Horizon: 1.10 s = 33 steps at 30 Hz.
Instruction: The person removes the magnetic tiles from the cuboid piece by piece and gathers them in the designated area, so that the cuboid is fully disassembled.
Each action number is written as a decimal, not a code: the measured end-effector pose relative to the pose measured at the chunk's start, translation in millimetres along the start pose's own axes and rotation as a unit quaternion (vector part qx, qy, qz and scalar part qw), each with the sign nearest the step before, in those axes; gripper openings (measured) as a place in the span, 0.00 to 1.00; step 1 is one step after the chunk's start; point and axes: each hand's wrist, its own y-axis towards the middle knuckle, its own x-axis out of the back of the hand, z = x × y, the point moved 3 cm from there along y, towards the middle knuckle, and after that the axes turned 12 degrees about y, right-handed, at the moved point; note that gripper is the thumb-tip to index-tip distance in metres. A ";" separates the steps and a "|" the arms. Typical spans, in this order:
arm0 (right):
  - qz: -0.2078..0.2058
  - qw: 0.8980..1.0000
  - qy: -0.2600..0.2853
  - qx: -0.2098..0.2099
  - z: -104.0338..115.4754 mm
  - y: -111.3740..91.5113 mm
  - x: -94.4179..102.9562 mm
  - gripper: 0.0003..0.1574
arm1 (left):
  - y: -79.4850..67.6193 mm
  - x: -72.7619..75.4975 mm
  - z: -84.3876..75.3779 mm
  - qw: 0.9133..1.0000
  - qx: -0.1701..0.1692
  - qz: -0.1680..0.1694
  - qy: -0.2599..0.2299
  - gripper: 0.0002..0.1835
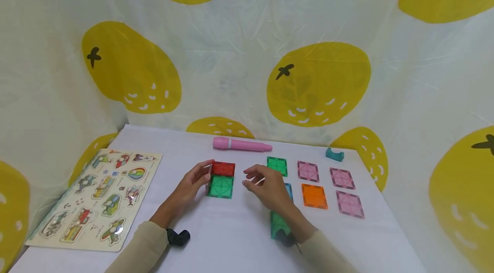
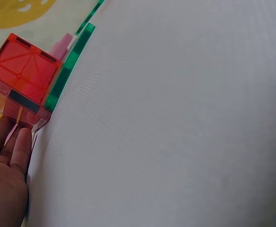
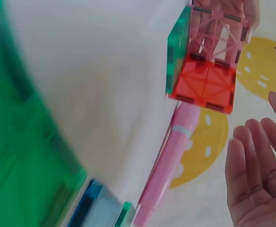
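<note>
Closest to the lens is a pair of beige sleeves (image 1: pixel 143 243) coming in over the near edge of the tabletop (image 1: pixel 220 234). Left hand (image 1: pixel 194 178): fingers fairly straight, resting against the outer face of an upright pink tile (image 3: pixel 218 33). That one stands along the left side of a flat green tile (image 1: pixel 220 187), with a red tile (image 1: pixel 224 169) upright along its far side (so a little corner, left of the tabletop's middle). Right hand (image 1: pixel 268 185) is just across from it, holding nothing, thumb and fingers apart. Toward the right edge lie loose tiles: pinks (image 1: pixel 308 171), an orange one (image 1: pixel 314 196), a blue one and more green, partly hidden by the arm. Pink pen-shaped thing (image 1: pixel 247 145) by the far edge, teal piece (image 1: pixel 334 154) near the far right corner, puzzle board (image 1: pixel 98 213) along the left edge.
</note>
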 end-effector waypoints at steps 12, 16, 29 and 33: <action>0.011 1.000 -0.006 0.000 10.6 25.2 -17.5 0.21 | 0.9 0.6 1.6 1.000 0.003 -0.005 0.011 0.28; 0.021 1.000 -0.008 -0.002 13.3 33.8 -22.6 0.23 | 2.0 -0.2 1.9 1.000 0.001 -0.003 0.013 0.28; 0.049 0.999 -0.011 -0.021 7.5 54.7 -43.2 0.20 | 4.3 -0.6 1.6 1.000 -0.002 -0.003 0.012 0.28; 0.056 0.998 -0.025 -0.015 8.0 59.4 -46.4 0.18 | 3.8 -0.5 2.2 1.000 -0.006 -0.001 0.012 0.28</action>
